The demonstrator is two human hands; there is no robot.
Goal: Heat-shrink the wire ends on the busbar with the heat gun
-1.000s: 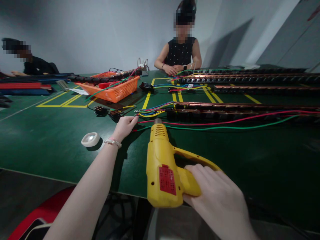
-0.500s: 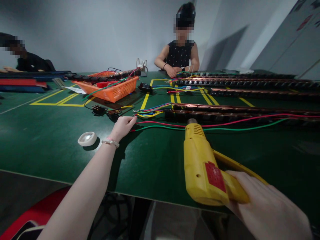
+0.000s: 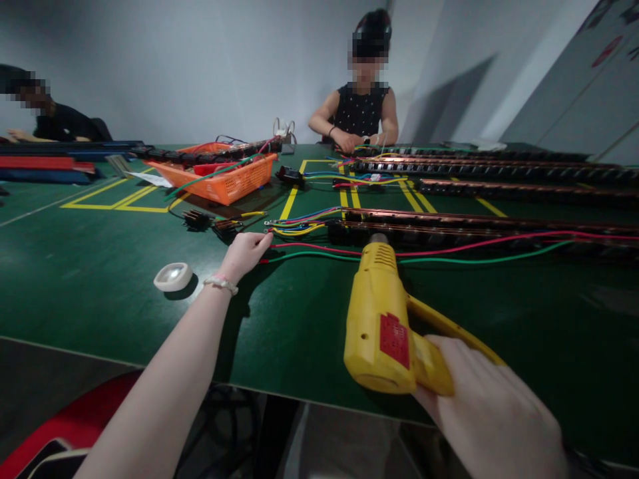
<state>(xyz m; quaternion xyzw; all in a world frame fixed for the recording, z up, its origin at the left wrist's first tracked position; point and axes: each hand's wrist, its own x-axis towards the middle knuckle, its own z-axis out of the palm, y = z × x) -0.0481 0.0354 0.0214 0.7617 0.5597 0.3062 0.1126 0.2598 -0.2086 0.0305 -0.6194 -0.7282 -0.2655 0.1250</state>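
Observation:
My right hand (image 3: 494, 406) grips a yellow heat gun (image 3: 379, 319) by its handle, with the metal nozzle pointing away toward the long black bar with copper strips (image 3: 449, 225). My left hand (image 3: 244, 256) is closed in a pinch at the end of a red wire (image 3: 324, 248); the fingertips partly hide that end. A green wire (image 3: 329, 254) with a red tip lies just below it. Beside my fingers, a bundle of blue, red and yellow wires (image 3: 299, 228) with metal lugs comes out of the bar's left end.
An orange basket (image 3: 239, 183) holds more bars and wires. Black connector pieces (image 3: 197, 221) and a white ring-shaped roll (image 3: 172, 277) lie on the green table (image 3: 120, 319). More bars (image 3: 524, 189) stretch across the back right. One person works opposite, another at far left.
The heat gun has shifted left with my right hand, its nozzle moving slightly nearer the bar's left end. My left hand has stayed almost in place.

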